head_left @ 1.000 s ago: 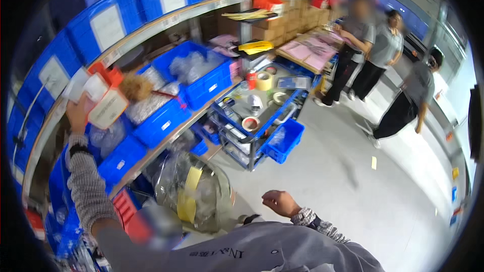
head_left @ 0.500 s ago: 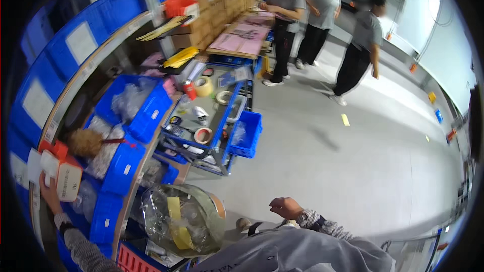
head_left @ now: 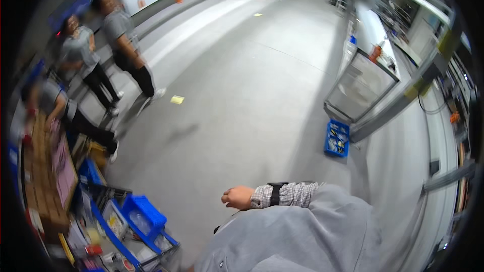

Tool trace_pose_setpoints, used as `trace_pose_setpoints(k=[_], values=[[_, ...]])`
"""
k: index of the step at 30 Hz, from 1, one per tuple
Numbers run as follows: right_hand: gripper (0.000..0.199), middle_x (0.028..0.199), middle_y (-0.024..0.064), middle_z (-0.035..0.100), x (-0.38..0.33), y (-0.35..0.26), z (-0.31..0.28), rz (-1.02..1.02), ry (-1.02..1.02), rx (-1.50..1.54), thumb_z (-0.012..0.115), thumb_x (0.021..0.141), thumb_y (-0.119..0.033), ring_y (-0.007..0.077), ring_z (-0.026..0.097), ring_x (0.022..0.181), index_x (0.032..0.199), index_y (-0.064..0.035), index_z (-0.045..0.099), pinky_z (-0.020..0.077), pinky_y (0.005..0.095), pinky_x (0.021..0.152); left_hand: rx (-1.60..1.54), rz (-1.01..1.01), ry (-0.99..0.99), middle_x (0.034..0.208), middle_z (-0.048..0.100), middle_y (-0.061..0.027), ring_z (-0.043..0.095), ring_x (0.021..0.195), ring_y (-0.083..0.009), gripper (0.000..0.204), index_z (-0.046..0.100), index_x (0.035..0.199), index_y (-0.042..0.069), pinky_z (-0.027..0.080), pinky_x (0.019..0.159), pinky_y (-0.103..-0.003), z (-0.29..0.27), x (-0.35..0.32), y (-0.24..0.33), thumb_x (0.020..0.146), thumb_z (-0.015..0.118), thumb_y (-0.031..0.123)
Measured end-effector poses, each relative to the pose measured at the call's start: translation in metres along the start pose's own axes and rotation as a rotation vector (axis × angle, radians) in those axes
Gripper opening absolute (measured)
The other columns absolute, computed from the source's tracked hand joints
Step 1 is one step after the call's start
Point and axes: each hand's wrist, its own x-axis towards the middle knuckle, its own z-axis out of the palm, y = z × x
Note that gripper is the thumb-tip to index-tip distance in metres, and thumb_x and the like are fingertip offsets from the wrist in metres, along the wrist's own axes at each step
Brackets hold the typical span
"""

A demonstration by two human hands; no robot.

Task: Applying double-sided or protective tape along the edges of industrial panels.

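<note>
My right hand is in front of my body at the lower middle, its forearm in a patterned sleeve with a black band at the wrist. The fingers are curled in loosely, and nothing shows in them. The hand is above the grey floor, touching nothing that I can see. My left hand is out of view. Nearest to my right hand on the left is a blue bin, fixed to the side of a blue-framed cart that carries tape rolls and other small items.
Three people in grey shirts stand at the left, one by a bench with stacked cartons. A yellow paper lies on the floor. To the right are a blue crate, a framed panel and a metal post.
My view has swung right, so the shelf with blue bins and my left hand at the red-and-white box have left the picture. The cart and people now appear farther left.
</note>
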Motion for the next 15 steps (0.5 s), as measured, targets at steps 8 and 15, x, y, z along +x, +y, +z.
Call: trace_pose_setpoints(k=[8, 15], values=[[0.015, 0.082, 0.0092, 0.057, -0.084, 0.111, -0.13, 0.392, 0.51, -0.119, 0.06, 0.075, -0.016, 0.0294, 0.055, 0.078, 0.086, -0.0081, 0.054, 0.0459, 0.0387, 0.063, -0.028, -0.032, -0.54, 0.064, 0.058, -0.0059, 0.054, 0.056, -0.0118, 0.005, 0.056, 0.075, -0.001, 0.045, 0.052, -0.024, 0.124, 0.148, 0.012, 0.074, 0.054, 0.003], [0.008, 0.072, 0.0114, 0.058, -0.157, 0.171, -0.147, 0.745, 0.796, -0.065, 0.062, 0.071, -0.012, 0.0279, 0.057, 0.065, 0.075, -0.0047, 0.059, 0.0449, 0.0347, 0.057, 0.034, 0.174, -0.917, 0.075, 0.064, -0.0111, 0.061, 0.068, -0.0217, 0.019, 0.063, 0.083, 0.006, 0.048, 0.063, -0.032, 0.337, 0.192, 0.132, 0.074, 0.058, 0.022]])
